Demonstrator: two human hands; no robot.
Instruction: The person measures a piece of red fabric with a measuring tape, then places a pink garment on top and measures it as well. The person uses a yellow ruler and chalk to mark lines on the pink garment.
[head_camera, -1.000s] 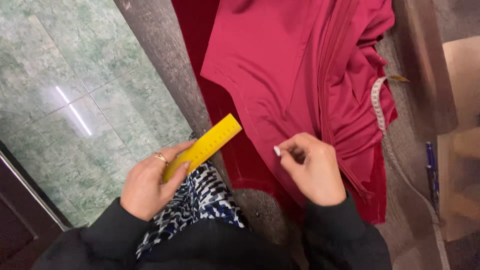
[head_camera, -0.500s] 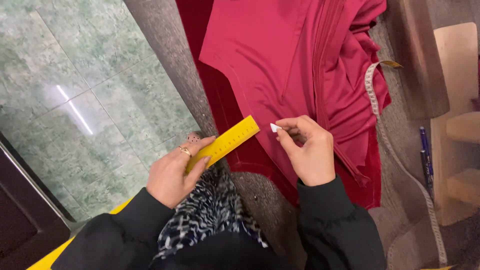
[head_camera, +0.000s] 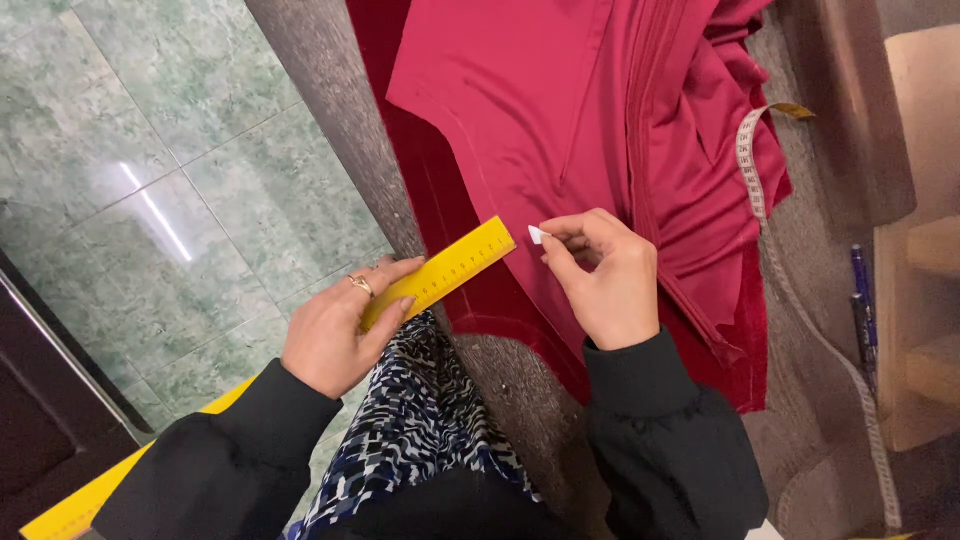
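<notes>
left hand (head_camera: 335, 335) closed around 1 end of a yellow ruler (head_camera: 440, 272), its far end lying on the red fabric (head_camera: 540, 120) at the table edge. right hand (head_camera: 605, 275) pinches a small white chalk piece (head_camera: 537, 235) just beside the ruler tip, over the fabric.

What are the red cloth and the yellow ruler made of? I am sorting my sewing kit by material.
Red cloth: a smooth woven fabric, satin-like, with a soft sheen and sharp folds. Yellow ruler: rigid and flat with a matte face, probably plastic, possibly painted wood.
</notes>
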